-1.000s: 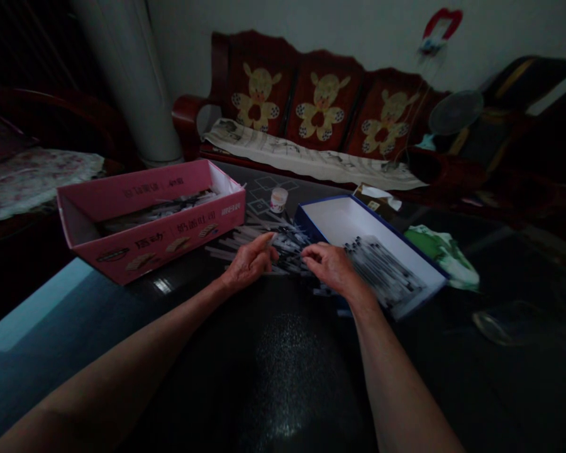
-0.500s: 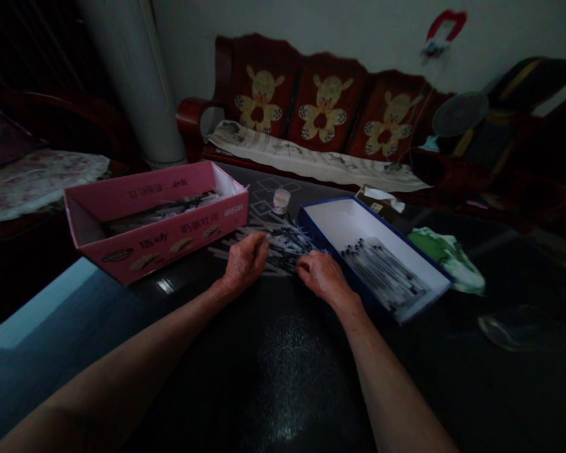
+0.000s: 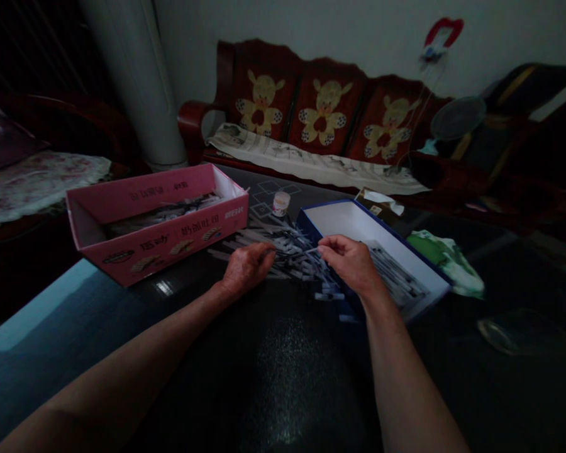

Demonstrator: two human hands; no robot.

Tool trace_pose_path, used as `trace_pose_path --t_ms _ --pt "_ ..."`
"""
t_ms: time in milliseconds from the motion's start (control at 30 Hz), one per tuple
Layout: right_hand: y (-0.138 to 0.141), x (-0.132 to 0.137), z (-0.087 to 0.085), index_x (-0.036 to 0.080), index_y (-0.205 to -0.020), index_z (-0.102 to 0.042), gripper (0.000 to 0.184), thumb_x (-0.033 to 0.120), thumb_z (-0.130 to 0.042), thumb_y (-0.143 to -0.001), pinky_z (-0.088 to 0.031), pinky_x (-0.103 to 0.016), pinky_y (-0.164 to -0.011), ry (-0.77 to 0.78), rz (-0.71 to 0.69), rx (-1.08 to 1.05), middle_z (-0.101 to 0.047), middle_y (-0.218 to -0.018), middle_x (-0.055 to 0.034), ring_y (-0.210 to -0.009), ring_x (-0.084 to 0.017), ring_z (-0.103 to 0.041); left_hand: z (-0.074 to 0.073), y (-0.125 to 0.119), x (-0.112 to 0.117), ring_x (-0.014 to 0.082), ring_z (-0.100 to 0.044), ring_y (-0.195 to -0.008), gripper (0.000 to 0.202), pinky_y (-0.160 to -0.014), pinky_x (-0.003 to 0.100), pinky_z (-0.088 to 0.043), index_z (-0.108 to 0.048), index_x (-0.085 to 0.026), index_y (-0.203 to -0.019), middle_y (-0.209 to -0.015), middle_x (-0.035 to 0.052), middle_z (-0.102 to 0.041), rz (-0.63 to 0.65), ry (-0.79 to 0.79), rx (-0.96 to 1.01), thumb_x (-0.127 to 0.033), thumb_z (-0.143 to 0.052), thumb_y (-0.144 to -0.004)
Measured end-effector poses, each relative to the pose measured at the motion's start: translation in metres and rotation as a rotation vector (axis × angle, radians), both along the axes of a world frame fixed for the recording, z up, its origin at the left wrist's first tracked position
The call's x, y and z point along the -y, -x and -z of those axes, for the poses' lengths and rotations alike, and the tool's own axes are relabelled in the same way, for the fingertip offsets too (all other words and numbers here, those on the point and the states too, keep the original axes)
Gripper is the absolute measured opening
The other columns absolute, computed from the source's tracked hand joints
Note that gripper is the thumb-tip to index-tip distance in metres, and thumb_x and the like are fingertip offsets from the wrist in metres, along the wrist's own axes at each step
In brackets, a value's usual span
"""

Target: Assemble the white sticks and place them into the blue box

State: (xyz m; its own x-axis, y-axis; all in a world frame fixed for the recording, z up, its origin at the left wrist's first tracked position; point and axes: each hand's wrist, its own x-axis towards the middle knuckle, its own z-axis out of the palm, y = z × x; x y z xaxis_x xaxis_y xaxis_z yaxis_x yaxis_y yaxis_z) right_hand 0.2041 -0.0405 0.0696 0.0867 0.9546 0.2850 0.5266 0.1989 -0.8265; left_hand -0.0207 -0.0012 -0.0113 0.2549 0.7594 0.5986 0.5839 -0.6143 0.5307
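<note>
A loose pile of thin grey and black pen-like sticks [image 3: 295, 242] is spread over the dark table. At its near left edge my left hand [image 3: 249, 267] is closed, its fingertips pinched together; what they hold is too dark to make out. My right hand [image 3: 349, 261] pinches a thin pale pen-like stick [image 3: 310, 250] between thumb and fingers. That stick points left, toward my left hand, above the pile. Just under and behind my right hand lies a blue box [image 3: 339, 220] with a white inside, holding a row of similar sticks [image 3: 399, 274].
On the left stands a pink carton [image 3: 183, 242] with more sticks inside. A small white tub [image 3: 280, 203] sits behind the pile. To the right are a tissue box [image 3: 380, 202] and a green and white bag [image 3: 446, 261]. A wooden sofa [image 3: 311, 113] stands beyond the table.
My right hand has moved from the pile up and right, to the blue box's near edge, with a stick now showing in its fingers. My left hand has shifted slightly down and right.
</note>
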Motion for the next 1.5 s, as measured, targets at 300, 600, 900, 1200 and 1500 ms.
trace_pose_path --t_ms 300,600,900,1200,1500 --pt "-0.003 0.005 -0.012 0.017 -0.076 -0.065 0.016 0.032 -0.066 -0.069 -0.04 -0.024 -0.051 -0.037 0.09 -0.17 -0.059 -0.06 0.0022 -0.052 -0.01 -0.05 -0.002 -0.002 0.003 0.0184 -0.07 -0.079 0.02 -0.074 0.025 -0.053 -0.07 -0.017 -0.093 -0.086 0.0061 -0.074 0.028 -0.02 0.036 -0.024 -0.054 -0.084" --pt "0.002 0.001 -0.005 0.017 -0.078 -0.065 0.018 0.032 -0.068 -0.068 -0.042 -0.023 -0.053 0.034 0.034 -0.222 -0.059 -0.061 0.0031 -0.054 -0.01 -0.052 -0.008 -0.001 0.009 0.0147 -0.066 -0.069 0.021 -0.065 0.024 -0.053 -0.067 -0.014 -0.099 -0.079 0.0063 -0.069 0.159 -0.143 -0.043 -0.024 -0.052 -0.088" --pt "0.038 -0.004 0.023 0.018 -0.082 -0.064 0.027 0.041 -0.071 -0.068 -0.047 -0.023 -0.054 0.186 -0.063 -0.394 -0.065 -0.068 0.0007 -0.06 -0.012 -0.06 -0.007 -0.003 0.012 0.0149 -0.067 -0.08 0.027 -0.072 0.026 -0.056 -0.058 -0.012 -0.117 -0.093 0.008 -0.069 0.189 -0.202 -0.052 -0.022 -0.048 -0.093" --pt "0.024 0.002 0.024 0.02 -0.078 -0.074 0.014 0.014 -0.062 -0.074 -0.044 -0.027 -0.068 0.13 -0.244 0.523 -0.071 -0.078 -0.0026 -0.072 -0.016 -0.063 0.0 -0.001 0.006 0.0142 -0.064 -0.08 0.025 -0.073 0.024 -0.054 -0.059 -0.014 -0.114 -0.086 0.0054 -0.065 0.146 -0.189 -0.055 -0.02 -0.045 -0.095" --pt "0.037 0.009 0.028 0.021 -0.085 -0.075 0.019 0.015 -0.06 -0.076 -0.045 -0.03 -0.068 0.21 -0.249 0.891 -0.071 -0.085 -0.0074 -0.08 -0.022 -0.065 0.002 -0.001 0.006 0.015 -0.066 -0.084 0.024 -0.077 0.026 -0.055 -0.06 -0.014 -0.112 -0.09 0.0063 -0.068 0.164 -0.17 -0.042 -0.019 -0.045 -0.094"
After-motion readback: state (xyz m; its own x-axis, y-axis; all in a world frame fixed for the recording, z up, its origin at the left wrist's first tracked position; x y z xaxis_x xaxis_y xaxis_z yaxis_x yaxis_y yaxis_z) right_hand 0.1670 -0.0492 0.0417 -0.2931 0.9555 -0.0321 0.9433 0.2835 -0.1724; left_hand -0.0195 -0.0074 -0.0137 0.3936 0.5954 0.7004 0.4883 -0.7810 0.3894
